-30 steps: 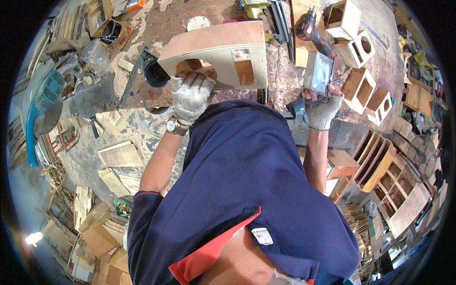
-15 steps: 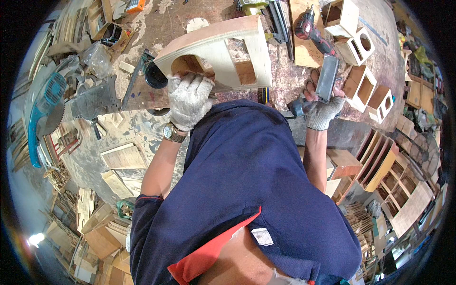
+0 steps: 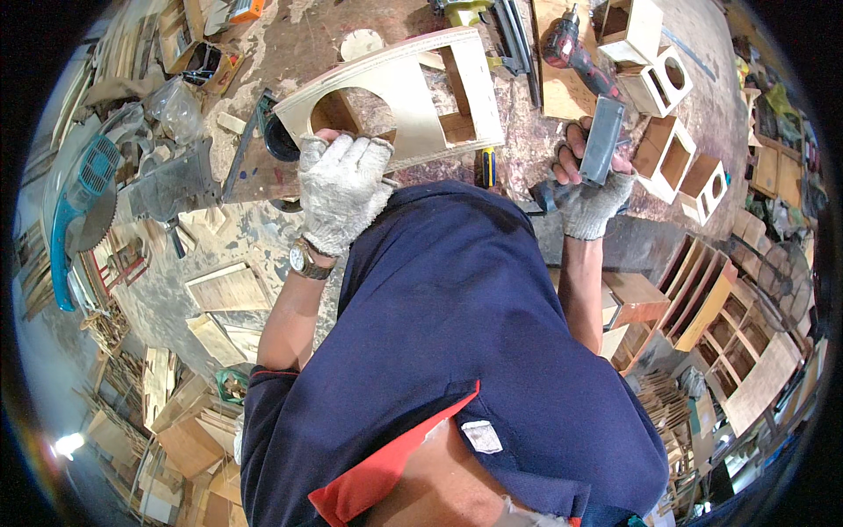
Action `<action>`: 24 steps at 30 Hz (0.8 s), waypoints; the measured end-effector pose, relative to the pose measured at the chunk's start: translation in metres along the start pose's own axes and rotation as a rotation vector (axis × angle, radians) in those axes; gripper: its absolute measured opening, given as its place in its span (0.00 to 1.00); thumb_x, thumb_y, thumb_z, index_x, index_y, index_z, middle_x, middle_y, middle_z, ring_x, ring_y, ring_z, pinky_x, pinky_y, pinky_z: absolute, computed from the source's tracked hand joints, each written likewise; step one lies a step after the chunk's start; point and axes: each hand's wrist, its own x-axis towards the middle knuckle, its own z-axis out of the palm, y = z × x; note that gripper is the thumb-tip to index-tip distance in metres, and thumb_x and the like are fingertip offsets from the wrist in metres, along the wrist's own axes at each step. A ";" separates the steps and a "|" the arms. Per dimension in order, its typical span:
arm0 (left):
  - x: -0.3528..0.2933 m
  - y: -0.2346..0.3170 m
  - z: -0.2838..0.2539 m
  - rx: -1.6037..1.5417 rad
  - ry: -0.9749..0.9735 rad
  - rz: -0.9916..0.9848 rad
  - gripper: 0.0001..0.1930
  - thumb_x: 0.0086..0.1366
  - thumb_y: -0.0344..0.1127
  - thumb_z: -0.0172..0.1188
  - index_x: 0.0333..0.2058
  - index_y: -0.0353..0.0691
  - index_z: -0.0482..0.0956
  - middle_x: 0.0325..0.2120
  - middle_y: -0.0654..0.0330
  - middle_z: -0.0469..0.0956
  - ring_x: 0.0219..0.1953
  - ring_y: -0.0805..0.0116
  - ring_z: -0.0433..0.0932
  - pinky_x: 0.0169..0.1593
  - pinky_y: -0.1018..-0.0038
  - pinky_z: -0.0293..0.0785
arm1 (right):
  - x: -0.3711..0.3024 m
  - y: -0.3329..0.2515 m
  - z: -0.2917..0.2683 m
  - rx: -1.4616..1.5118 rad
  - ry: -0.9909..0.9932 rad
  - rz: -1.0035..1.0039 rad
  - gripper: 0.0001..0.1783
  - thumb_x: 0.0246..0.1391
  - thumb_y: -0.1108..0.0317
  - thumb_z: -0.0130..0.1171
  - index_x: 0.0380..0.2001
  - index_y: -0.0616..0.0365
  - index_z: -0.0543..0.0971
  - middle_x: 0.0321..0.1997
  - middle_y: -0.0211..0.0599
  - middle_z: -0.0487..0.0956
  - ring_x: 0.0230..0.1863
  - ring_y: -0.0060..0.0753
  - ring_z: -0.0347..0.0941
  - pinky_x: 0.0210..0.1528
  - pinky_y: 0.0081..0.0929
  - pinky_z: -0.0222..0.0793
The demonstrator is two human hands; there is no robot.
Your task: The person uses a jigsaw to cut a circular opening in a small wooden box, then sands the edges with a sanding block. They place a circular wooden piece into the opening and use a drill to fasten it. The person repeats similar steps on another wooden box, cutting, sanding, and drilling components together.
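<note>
My left hand [image 3: 341, 189], in a white knit glove with a wristwatch below it, grips the near edge of a plywood box [image 3: 399, 97] with a round hole in its face. The box is tilted up off the workbench [image 3: 307, 39]. My right hand [image 3: 590, 193], also gloved, holds a grey tool [image 3: 602, 140] upright to the right of the box, its long flat part pointing away from me. My dark blue shirt hides the bench edge between both hands.
A red cordless drill [image 3: 575, 53] lies at the back right. Several finished plywood boxes [image 3: 667, 79] with round holes stand at the right. A blue mitre saw [image 3: 83, 215] sits at the left. Wood offcuts and panels [image 3: 224, 290] lie on the floor around me.
The plywood box has been lifted and tilted further up in my left hand. My right hand has raised the grey tool a little and turned it more upright.
</note>
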 end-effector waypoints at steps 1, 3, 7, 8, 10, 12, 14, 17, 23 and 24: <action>0.000 0.000 0.000 0.001 -0.002 -0.014 0.21 0.44 0.41 0.70 0.40 0.45 0.81 0.32 0.61 0.79 0.40 0.58 0.79 0.55 0.55 0.68 | 0.000 0.000 0.000 -0.007 -0.010 0.008 0.33 0.57 0.54 0.61 0.59 0.65 0.68 0.37 0.35 0.66 0.26 0.27 0.63 0.30 0.27 0.63; 0.001 0.000 -0.002 0.007 -0.004 -0.013 0.21 0.45 0.41 0.70 0.40 0.45 0.81 0.32 0.61 0.79 0.41 0.58 0.79 0.55 0.55 0.68 | 0.001 -0.001 -0.001 -0.002 0.012 0.025 0.29 0.55 0.53 0.60 0.53 0.63 0.71 0.36 0.35 0.68 0.26 0.29 0.65 0.31 0.30 0.68; 0.005 0.001 -0.006 0.043 -0.009 -0.021 0.20 0.46 0.40 0.71 0.40 0.46 0.81 0.32 0.62 0.80 0.41 0.60 0.80 0.54 0.56 0.68 | -0.001 0.001 -0.001 0.005 0.045 0.045 0.28 0.54 0.53 0.59 0.51 0.63 0.73 0.36 0.36 0.70 0.25 0.30 0.65 0.31 0.31 0.71; 0.005 0.002 -0.007 0.070 -0.029 -0.024 0.20 0.46 0.40 0.71 0.41 0.47 0.81 0.33 0.62 0.80 0.41 0.61 0.80 0.54 0.56 0.68 | -0.001 0.002 -0.001 -0.001 0.068 0.037 0.29 0.54 0.52 0.59 0.52 0.63 0.73 0.36 0.36 0.70 0.25 0.30 0.65 0.31 0.31 0.71; 0.006 0.003 -0.009 0.127 -0.072 -0.037 0.20 0.47 0.39 0.71 0.42 0.47 0.81 0.34 0.63 0.81 0.42 0.62 0.80 0.55 0.56 0.69 | -0.002 0.004 -0.002 -0.025 0.095 0.030 0.30 0.54 0.52 0.58 0.54 0.63 0.73 0.36 0.37 0.70 0.25 0.31 0.65 0.31 0.31 0.71; 0.006 0.002 -0.010 0.184 -0.115 -0.031 0.20 0.48 0.39 0.72 0.42 0.48 0.81 0.35 0.63 0.82 0.42 0.63 0.80 0.55 0.56 0.69 | -0.002 0.006 -0.004 -0.014 0.065 0.044 0.31 0.55 0.51 0.57 0.55 0.64 0.73 0.37 0.37 0.71 0.25 0.31 0.66 0.31 0.32 0.71; 0.007 0.002 -0.012 0.218 -0.149 -0.026 0.19 0.49 0.39 0.72 0.42 0.48 0.81 0.35 0.63 0.82 0.42 0.63 0.80 0.55 0.56 0.69 | -0.002 0.007 -0.008 0.003 0.058 0.061 0.31 0.55 0.51 0.57 0.55 0.64 0.73 0.37 0.38 0.72 0.25 0.31 0.66 0.32 0.33 0.71; 0.008 0.000 -0.013 0.190 -0.158 -0.025 0.18 0.50 0.39 0.72 0.41 0.48 0.81 0.34 0.63 0.81 0.42 0.62 0.80 0.55 0.57 0.70 | -0.004 0.008 -0.018 -0.037 0.137 0.086 0.30 0.56 0.52 0.56 0.54 0.64 0.73 0.36 0.38 0.73 0.25 0.31 0.66 0.33 0.32 0.69; 0.008 -0.002 -0.001 -0.142 -0.132 -0.265 0.16 0.50 0.41 0.74 0.31 0.38 0.78 0.27 0.49 0.77 0.36 0.47 0.76 0.46 0.58 0.73 | 0.001 0.025 -0.083 -0.593 0.691 0.149 0.17 0.61 0.59 0.55 0.42 0.62 0.78 0.30 0.42 0.79 0.24 0.36 0.76 0.25 0.34 0.75; 0.006 0.000 0.004 -0.182 -0.155 -0.334 0.19 0.53 0.44 0.75 0.31 0.36 0.78 0.27 0.47 0.77 0.35 0.46 0.75 0.44 0.58 0.73 | 0.000 0.029 -0.098 -0.832 0.686 0.147 0.15 0.61 0.60 0.55 0.40 0.62 0.78 0.29 0.42 0.79 0.20 0.36 0.75 0.22 0.33 0.74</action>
